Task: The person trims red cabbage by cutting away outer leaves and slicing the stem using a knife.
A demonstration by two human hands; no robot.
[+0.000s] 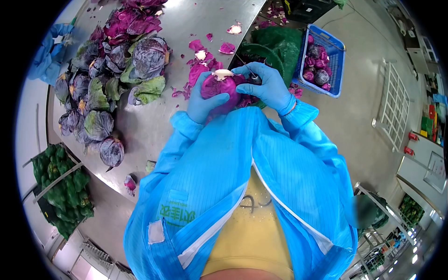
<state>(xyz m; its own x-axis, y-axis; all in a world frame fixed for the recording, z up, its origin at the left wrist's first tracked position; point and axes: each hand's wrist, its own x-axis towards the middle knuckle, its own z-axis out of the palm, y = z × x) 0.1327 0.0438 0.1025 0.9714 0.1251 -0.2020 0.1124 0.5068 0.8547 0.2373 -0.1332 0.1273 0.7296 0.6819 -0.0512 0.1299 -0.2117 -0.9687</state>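
A peeled red cabbage [219,91] rests in my left hand [201,103], whose blue-gloved fingers and thumb wrap round its left side. The pale cut stem of the cabbage faces up and away from me. My right hand [270,88], gloved too, is closed round the dark handle of a knife [255,79]. Its thin blade points up and to the left, partly hidden by my fingers. The right thumb touches or nearly touches the cabbage's right side. Loose purple leaves [197,70] and trimmed stem pieces lie on the metal table just beyond.
Unpeeled red cabbages [98,93] are piled on the left of the steel table [144,126]. At the right, a blue crate [337,70] holds peeled cabbages, beside a green mesh sack [280,44]. A person's blue sleeve [44,58] shows at the far left.
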